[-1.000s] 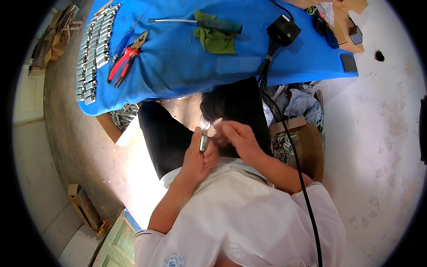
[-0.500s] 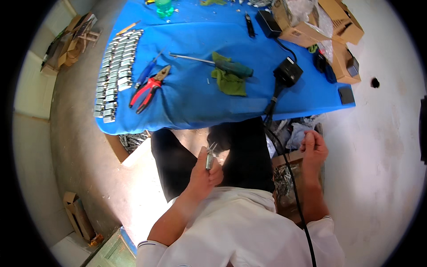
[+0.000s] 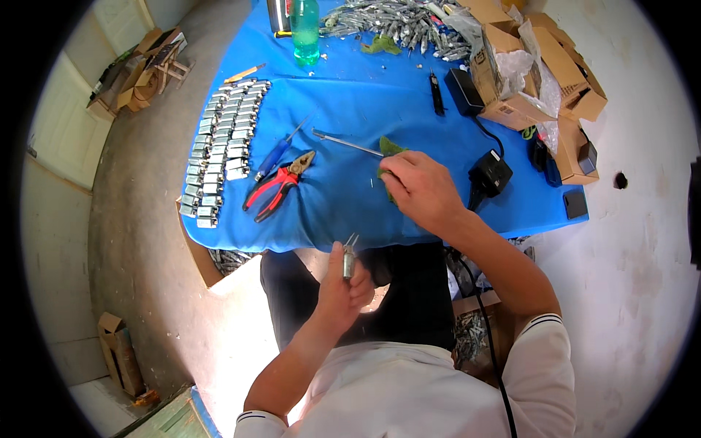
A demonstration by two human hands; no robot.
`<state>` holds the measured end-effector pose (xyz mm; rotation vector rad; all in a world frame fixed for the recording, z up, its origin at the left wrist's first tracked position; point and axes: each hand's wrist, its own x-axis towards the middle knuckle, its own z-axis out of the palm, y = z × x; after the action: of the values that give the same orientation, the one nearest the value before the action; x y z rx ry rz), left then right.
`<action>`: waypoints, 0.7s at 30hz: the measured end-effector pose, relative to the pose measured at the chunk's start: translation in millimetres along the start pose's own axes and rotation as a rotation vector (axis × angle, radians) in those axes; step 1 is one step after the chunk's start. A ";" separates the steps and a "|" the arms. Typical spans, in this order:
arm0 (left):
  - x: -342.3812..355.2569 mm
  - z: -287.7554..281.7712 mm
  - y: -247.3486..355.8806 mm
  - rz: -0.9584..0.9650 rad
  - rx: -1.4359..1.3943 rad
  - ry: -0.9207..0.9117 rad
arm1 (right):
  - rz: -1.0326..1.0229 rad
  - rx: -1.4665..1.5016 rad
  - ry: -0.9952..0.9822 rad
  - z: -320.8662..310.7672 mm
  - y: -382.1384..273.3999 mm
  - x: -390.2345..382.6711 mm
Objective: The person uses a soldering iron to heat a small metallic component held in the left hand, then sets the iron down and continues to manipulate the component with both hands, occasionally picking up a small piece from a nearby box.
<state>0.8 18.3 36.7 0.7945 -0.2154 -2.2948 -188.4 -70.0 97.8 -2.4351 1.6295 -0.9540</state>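
My left hand point(image 3: 343, 288), over my lap, is closed round a small silver metal cylinder point(image 3: 348, 264) with two thin prongs pointing up from its end. My right hand point(image 3: 420, 186) has its fingers curled over the handle of a screwdriver point(image 3: 349, 144) on the blue-covered table point(image 3: 350, 219). The handle is hidden under the hand; the long metal shaft points left. A green cloth point(image 3: 391, 147) shows beside the fingers. Red-and-black pliers point(image 3: 281, 184) and a blue-handled screwdriver point(image 3: 274, 157) lie to the left.
Rows of silver metal parts point(image 3: 219, 150) line the table's left side. At the back stand a green bottle point(image 3: 305, 33) and a pile of metal pieces point(image 3: 401, 25). Cardboard boxes point(image 3: 511, 109), a black adapter point(image 3: 489, 174) and its cable lie at the right.
My right hand has moved from beside the table's front edge up and left onto the screwdriver handle. My left hand keeps the silver cylinder. The view has shifted, showing more of the table's back.
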 end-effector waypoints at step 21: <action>1.5 -10.4 6.6 0.031 -0.065 0.088 | -0.385 -0.189 -0.382 168.2 -55.8 121.8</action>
<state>9.8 13.1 30.0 0.8512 -0.1118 -2.2210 -24.9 -196.5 38.7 -2.8943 1.1969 -0.3296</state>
